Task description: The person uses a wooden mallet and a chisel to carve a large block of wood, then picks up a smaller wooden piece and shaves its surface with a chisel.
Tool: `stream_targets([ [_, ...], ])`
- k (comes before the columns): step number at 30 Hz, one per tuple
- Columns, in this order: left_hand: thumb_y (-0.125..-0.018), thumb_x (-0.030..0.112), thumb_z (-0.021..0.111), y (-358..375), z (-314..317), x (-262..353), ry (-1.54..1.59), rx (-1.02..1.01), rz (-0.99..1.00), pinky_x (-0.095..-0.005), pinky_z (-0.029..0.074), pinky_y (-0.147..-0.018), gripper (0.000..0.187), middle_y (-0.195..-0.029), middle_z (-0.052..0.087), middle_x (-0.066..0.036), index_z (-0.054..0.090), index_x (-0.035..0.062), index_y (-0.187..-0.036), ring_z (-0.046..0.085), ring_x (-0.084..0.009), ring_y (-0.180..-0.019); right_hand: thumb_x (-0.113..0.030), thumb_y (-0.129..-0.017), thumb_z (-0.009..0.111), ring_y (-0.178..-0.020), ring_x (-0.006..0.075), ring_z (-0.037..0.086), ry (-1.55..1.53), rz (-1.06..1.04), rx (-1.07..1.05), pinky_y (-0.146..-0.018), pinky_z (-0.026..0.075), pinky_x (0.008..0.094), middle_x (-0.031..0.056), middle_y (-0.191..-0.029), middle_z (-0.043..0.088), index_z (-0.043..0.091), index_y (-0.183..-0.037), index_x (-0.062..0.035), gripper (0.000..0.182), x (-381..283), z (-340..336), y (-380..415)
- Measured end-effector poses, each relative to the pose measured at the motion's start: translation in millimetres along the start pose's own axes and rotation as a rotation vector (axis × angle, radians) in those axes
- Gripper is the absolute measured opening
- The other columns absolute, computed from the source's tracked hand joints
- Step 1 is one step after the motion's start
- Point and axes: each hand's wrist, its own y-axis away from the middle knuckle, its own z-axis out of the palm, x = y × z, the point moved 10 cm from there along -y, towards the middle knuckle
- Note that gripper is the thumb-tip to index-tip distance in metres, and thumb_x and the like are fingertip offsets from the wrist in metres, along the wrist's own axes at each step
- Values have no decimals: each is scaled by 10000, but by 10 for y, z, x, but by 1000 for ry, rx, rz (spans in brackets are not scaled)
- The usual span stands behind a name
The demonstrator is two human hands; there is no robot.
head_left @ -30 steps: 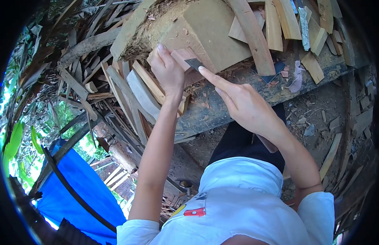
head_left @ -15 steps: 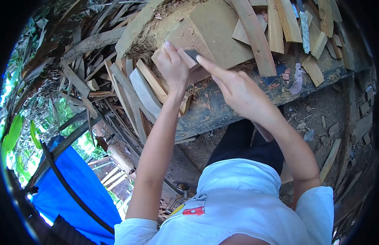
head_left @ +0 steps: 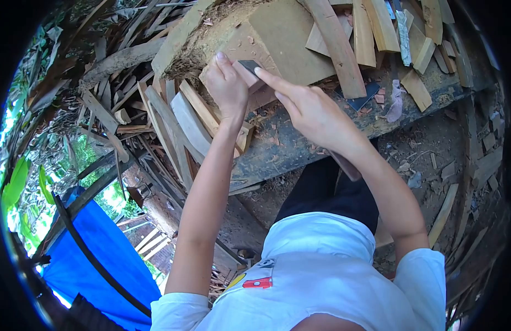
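My left hand (head_left: 227,88) is closed round a small reddish wooden block (head_left: 249,77) on the large wood block (head_left: 291,41). A dark flat blade (head_left: 248,66) lies over the top of the small block. My right hand (head_left: 316,113) is wrapped round a tool whose dark handle end (head_left: 345,165) sticks out below the palm. Its index finger stretches forward onto the blade. Reddish shavings are scattered beside the small block.
Curved wood strips (head_left: 192,124) lean left of the hands. More wooden pieces (head_left: 385,27) lie at the upper right, near a dark blue sheet (head_left: 361,96) and a pinkish scrap (head_left: 396,102). A blue tarp (head_left: 101,259) hangs lower left.
The dark blade now lies further over the small block, with more of its surface showing. My right hand has shifted slightly left, and its tool's handle end shows more. The whole view has shifted slightly.
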Motion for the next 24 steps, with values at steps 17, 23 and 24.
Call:
stream_targets([
  [17,-1049,267,386,25,23,118,-65,-20,49,-491,431,-650,446,-709,610,-232,584,-27,-779,606,-409,-679,-125,-992,449,-913,470,651,36,-69,137,-820,519,530,299,-1008,661,463,-1457,-146,465,114,-17,-30],
  [23,-1049,272,390,10,10,122,-80,19,92,-492,430,-646,446,-713,619,-227,585,-27,-781,608,-414,-685,-142,-999,444,-948,481,635,37,79,49,-836,511,522,313,-1002,655,479,-1445,-140,447,214,34,184],
  [24,-1048,271,391,14,13,109,-79,2,74,-492,428,-644,444,-705,615,-224,583,-26,-780,605,-413,-679,-142,-999,444,-948,481,635,36,89,43,-836,511,522,313,-1002,655,479,-1445,-140,447,204,21,155],
])
